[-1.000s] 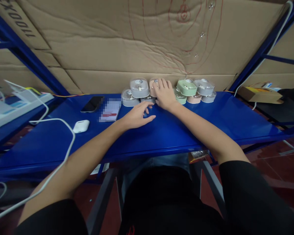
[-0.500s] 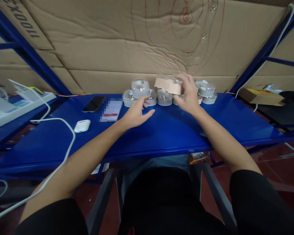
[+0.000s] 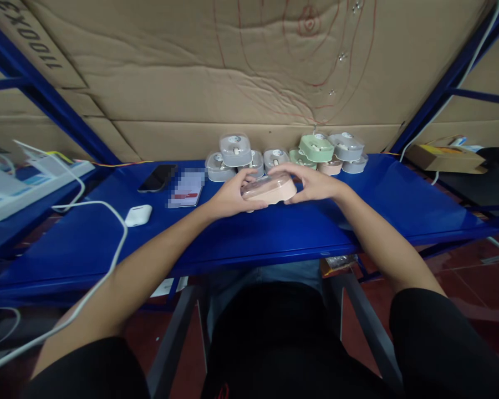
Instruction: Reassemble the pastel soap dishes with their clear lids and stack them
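Note:
Between my two hands is a peach-pink plastic box [image 3: 270, 192] with a clear lid, held tilted above the blue table [image 3: 316, 233]. My left hand [image 3: 233, 194] grips its left end, the thumb along the lower front edge. Around the right end curl the fingers of my right hand [image 3: 311, 183]. Behind them stand similar lidded boxes: a grey box [image 3: 235, 149] stacked on other grey ones at the left, a single grey box [image 3: 275, 158] in the middle, and a green box [image 3: 316, 147] on top of a green and a pink one at the right.
Left of my hands lie a dark phone [image 3: 158, 178], a second phone [image 3: 187, 188] with a lit screen, and a white earbud case [image 3: 138, 215]. A white cable [image 3: 120, 244] crosses my left forearm. Cardboard [image 3: 170, 100] walls off the back; a blue frame post [image 3: 436, 94] rises at the right.
The pink box has come down and toward me from above the back row, in my right hand. My left hand, empty before, has closed on its other end.

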### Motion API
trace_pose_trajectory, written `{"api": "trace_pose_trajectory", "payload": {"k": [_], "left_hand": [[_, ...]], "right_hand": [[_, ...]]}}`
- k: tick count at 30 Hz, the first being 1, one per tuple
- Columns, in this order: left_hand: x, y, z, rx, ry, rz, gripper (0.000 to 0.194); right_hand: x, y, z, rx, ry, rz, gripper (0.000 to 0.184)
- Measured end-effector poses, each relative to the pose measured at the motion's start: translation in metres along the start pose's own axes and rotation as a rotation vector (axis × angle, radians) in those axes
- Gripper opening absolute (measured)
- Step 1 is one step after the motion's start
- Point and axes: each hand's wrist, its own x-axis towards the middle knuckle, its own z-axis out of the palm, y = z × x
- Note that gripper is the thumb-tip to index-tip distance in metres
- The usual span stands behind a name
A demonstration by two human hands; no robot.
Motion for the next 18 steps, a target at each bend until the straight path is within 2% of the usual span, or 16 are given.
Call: {"api": "trace_pose_trajectory", "payload": {"k": [3,5,10,12,15,18], "left_hand": [[0.001,-0.002,0.001,0.108,0.024,0.027,0.11],[0.001,-0.002,0.002,0.157,0.012,0.038,0.112],[0.0,0.0,0.009,0.231,-0.01,0.085,0.112],[-0.001,-0.001,0.012,0.231,-0.026,0.112,0.114],[-0.001,-0.004,0.014,0.207,-0.053,0.11,0.126],[-0.002,-0.006,0.012,0.185,-0.049,0.097,0.138]], "right_hand": [[-0.002,0.003,0.001,-0.064,-0.05,0.054,0.099],[-0.001,0.005,0.007,-0.065,-0.063,0.084,0.104],[0.007,0.004,0.029,-0.129,0.023,0.074,0.085],[0.009,0.001,0.033,-0.165,0.055,0.052,0.083],[0.008,-0.002,0.028,-0.19,0.073,0.032,0.08],[0.003,-0.003,0.012,-0.179,0.084,0.057,0.073]]}}
